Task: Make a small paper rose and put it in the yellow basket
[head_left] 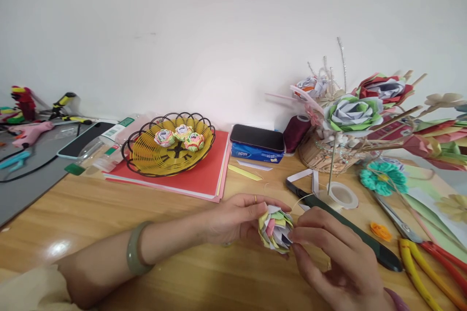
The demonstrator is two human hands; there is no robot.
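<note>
Fingers (256, 214) of left hand (233, 219) and right hand (328, 252) grip one paper flower (274, 229); basket (146, 156) holds three rosettes (182, 132).

My left hand (237, 218) lies palm inward, fingers curled in a pinch; my right hand (328, 252) faces it, thumb and fingertips pressed together.

The left hand (237, 216) wears a thin gold-coloured ring (255, 198) on one finger. A thick, smooth, grey-green bangle (136, 255) circles the left wrist. Behind it the forearm (178, 243) is bare up to a loose, pale cream sleeve (32, 291) at the lower left corner. Below the right hand (335, 257), a sliver of mauve cloth (398, 301) shows at the wrist, perhaps a cuff, cut off by the frame edge
</note>
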